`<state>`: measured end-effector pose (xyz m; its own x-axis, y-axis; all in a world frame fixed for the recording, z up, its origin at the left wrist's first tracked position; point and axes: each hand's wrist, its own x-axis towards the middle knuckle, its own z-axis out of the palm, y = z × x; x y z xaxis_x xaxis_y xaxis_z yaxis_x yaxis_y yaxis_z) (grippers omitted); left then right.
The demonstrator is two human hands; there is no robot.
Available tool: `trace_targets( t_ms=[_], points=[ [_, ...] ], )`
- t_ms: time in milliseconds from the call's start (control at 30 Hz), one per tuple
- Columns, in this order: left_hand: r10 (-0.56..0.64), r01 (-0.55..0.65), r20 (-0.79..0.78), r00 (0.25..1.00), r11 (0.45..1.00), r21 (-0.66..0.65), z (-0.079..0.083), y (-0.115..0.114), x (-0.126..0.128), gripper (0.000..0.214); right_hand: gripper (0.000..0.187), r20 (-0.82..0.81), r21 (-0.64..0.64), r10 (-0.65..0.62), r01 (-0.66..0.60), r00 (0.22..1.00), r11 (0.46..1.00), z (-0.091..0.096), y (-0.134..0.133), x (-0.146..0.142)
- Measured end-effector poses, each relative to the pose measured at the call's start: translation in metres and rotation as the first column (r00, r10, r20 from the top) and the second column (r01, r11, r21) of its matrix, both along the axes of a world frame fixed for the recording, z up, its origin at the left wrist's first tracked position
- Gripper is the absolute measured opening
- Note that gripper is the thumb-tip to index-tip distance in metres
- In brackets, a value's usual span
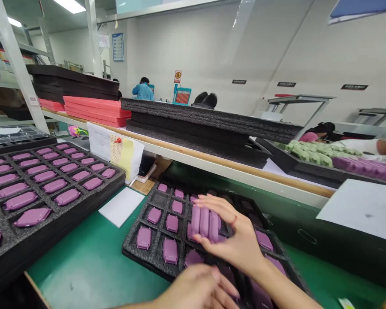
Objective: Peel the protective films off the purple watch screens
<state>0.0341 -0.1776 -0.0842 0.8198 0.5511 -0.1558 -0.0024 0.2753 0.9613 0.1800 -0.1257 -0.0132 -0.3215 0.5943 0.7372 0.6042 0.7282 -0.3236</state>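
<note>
Head view: right hand (234, 240) grips a row of purple cases (205, 221) above the near foam tray (154, 257), partly filled; left hand (199, 289), blurred, grip unclear, rests on the tray.

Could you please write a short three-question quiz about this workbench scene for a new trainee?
1. True or false: the right hand holds a row of purple parts over the black foam tray.
2. What colour is the bench mat?
3. The full foam tray lies on which side: A) left, B) right?

Key: 1 true; 2 green; 3 A.
</note>
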Motion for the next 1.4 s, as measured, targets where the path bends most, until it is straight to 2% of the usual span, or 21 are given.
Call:
trace_targets(
  t_ms=[33,67,100,167,233,367,500,633,800,933,1100,1400],
  points=[
    [0.136,-0.124,0.052,0.989,0.975,-0.184,0.007,0.001,-0.001,0.08,0.046,-0.016,0.007,0.016,-0.015,1.0,1.0,-0.002,-0.017,0.004],
    [0.222,-0.181,0.11,0.969,0.937,-0.298,0.014,0.0,-0.003,0.085,0.047,-0.029,0.003,0.022,-0.022,0.999,1.0,-0.004,-0.031,0.007],
    [0.245,-0.177,0.176,0.953,0.927,-0.331,0.022,-0.001,-0.006,0.086,0.048,-0.038,-0.01,0.021,-0.021,0.999,1.0,-0.007,-0.043,0.01],
    [0.218,-0.133,0.262,0.94,0.942,-0.308,0.035,-0.004,-0.011,0.083,0.05,-0.052,-0.056,0.003,-0.006,0.999,0.998,-0.014,-0.061,0.013],
    [0.19,-0.124,0.237,0.953,0.955,-0.27,0.042,-0.008,-0.015,0.088,0.055,-0.064,-0.112,-0.021,0.014,0.998,0.994,-0.02,-0.074,0.015],
    [0.146,-0.111,0.171,0.974,0.973,-0.201,0.042,-0.017,-0.015,0.091,0.071,-0.095,-0.187,-0.054,0.036,0.994,0.982,-0.024,-0.091,0.014],
    [0.08,-0.058,0.132,0.988,0.984,-0.166,0.042,-0.022,-0.014,0.087,0.063,-0.105,-0.194,-0.065,0.044,0.992,0.98,-0.021,-0.104,0.012],
    [0.05,-0.029,0.133,0.99,0.987,-0.159,0.043,-0.021,-0.013,0.076,0.058,-0.121,-0.182,-0.05,0.028,0.991,0.983,-0.019,-0.11,0.013],
    [0.12,-0.103,0.115,0.986,0.984,-0.146,0.044,-0.011,-0.015,0.057,0.054,-0.101,-0.145,-0.038,0.023,0.994,0.989,-0.022,-0.11,0.011],
    [0.038,-0.024,0.096,0.995,0.99,-0.142,0.05,-0.008,-0.018,0.041,0.052,-0.106,-0.177,-0.034,0.014,0.994,0.984,-0.024,-0.109,0.01],
    [0.043,-0.028,0.048,0.998,0.96,-0.277,0.055,-0.012,-0.017,0.06,0.057,-0.164,-0.272,-0.035,-0.011,0.986,0.962,-0.024,-0.109,0.012],
    [0.031,-0.018,0.038,0.999,0.957,-0.291,0.058,-0.009,-0.016,0.054,0.049,-0.156,-0.216,-0.015,-0.019,0.988,0.976,-0.025,-0.11,0.014]
  ],
)
